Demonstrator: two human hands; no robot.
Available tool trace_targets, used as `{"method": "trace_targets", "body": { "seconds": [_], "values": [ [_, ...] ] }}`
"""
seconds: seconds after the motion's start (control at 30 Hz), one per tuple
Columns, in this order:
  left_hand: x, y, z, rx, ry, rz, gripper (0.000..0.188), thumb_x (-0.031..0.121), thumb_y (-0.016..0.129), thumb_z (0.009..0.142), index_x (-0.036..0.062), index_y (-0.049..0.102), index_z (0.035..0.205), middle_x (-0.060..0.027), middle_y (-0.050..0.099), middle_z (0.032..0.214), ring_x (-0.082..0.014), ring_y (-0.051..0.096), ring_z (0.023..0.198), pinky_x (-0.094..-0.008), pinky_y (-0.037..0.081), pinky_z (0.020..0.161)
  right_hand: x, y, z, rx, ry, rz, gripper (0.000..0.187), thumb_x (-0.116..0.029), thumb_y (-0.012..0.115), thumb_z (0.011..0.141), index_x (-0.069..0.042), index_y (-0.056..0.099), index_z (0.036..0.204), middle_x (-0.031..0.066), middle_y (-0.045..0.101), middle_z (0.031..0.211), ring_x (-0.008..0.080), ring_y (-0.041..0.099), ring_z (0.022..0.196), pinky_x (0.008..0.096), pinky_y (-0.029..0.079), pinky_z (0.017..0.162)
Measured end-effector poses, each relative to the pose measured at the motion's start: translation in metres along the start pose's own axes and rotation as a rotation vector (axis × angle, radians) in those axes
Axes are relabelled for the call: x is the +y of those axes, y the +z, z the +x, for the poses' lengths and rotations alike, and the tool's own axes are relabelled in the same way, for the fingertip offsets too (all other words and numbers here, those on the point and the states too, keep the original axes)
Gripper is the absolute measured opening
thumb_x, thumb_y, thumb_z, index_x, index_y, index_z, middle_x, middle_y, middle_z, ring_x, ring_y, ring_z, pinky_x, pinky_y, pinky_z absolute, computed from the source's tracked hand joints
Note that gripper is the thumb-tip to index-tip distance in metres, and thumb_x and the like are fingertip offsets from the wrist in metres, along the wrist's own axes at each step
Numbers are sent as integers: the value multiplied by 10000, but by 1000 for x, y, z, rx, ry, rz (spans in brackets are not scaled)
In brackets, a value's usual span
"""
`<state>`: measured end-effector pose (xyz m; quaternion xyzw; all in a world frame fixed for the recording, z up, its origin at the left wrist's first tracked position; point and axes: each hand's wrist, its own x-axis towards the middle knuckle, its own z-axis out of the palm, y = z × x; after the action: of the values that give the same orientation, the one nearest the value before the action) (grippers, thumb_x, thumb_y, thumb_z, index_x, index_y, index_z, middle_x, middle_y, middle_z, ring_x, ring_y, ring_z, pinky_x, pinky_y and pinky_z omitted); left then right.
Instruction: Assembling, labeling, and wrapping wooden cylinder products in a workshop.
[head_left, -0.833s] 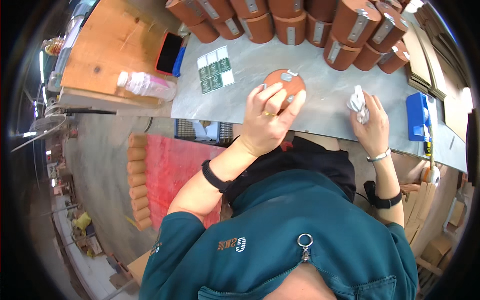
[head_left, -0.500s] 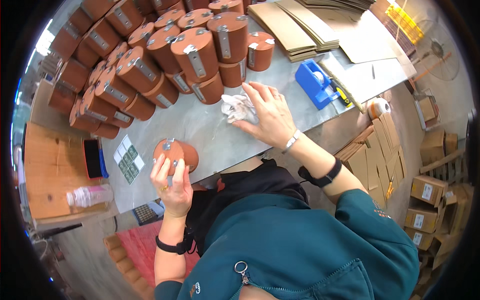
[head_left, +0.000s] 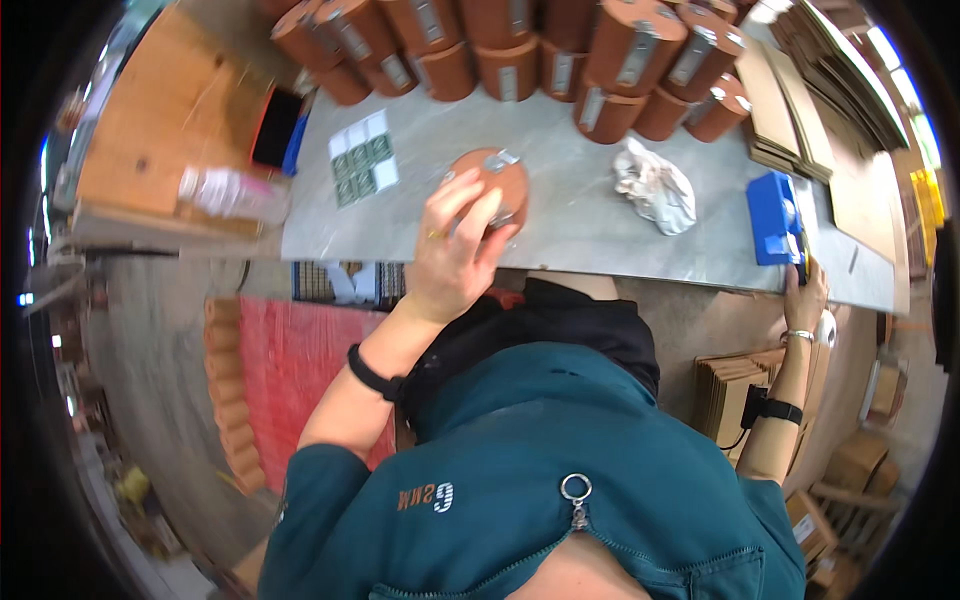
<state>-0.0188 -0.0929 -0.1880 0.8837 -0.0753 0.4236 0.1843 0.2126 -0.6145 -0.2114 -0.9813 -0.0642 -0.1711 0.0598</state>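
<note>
A brown cylindrical box (head_left: pixel 512 185) with metal clasps stands near the table's front edge. My left hand (head_left: pixel 455 240) grips it from the near left, fingers over its lid and thumb at its near side. Far to the right, my right hand (head_left: pixel 806 292) is at the table edge, its fingers closed on the near end of a yellow-and-black utility knife (head_left: pixel 804 252). The knife is largely hidden beside a blue tape dispenser (head_left: pixel 770 220). Between my hands lies a crumpled white cloth (head_left: pixel 655 188).
Stacked brown cylindrical boxes (head_left: pixel 507 70) line the table's back. A sheet of green labels (head_left: pixel 362 160) lies left of the held box, near a plastic bottle (head_left: pixel 230 195) on a wooden board (head_left: pixel 150 130). Flat cardboard (head_left: pixel 785 110) is piled at the back right.
My right hand has left the white cloth and moved right to the knife by the tape dispenser. My left hand stays on the brown box. The view has turned.
</note>
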Motion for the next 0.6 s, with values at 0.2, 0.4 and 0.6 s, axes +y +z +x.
{"method": "trace_targets", "body": {
  "seconds": [0.2,0.4,0.6],
  "values": [
    [9,-4,-10,99,-299,-123,1011,309,938,698,17,377,1486,-239,378,1497,-420,435,1355,-483,426,1091,-14,-26,17,158,216,350,431,-344,643,1008,7,647,1258,166,653,1106,226,649,834,350,526,749],
    [-1,11,-11,238,-471,-222,1138,348,959,663,-20,308,1521,-253,328,1534,-390,437,1354,-464,436,1083,-181,-149,8,-110,-271,770,332,-16,588,1013,15,586,1343,91,614,1236,114,607,979,231,487,864],
    [-4,13,-17,138,-594,-330,932,286,968,640,-31,473,1364,-194,647,1204,-350,655,1097,-414,529,957,-341,-167,-14,-348,-867,833,293,61,675,852,18,615,1136,87,632,1081,120,544,817,235,437,694]
  ]
}}
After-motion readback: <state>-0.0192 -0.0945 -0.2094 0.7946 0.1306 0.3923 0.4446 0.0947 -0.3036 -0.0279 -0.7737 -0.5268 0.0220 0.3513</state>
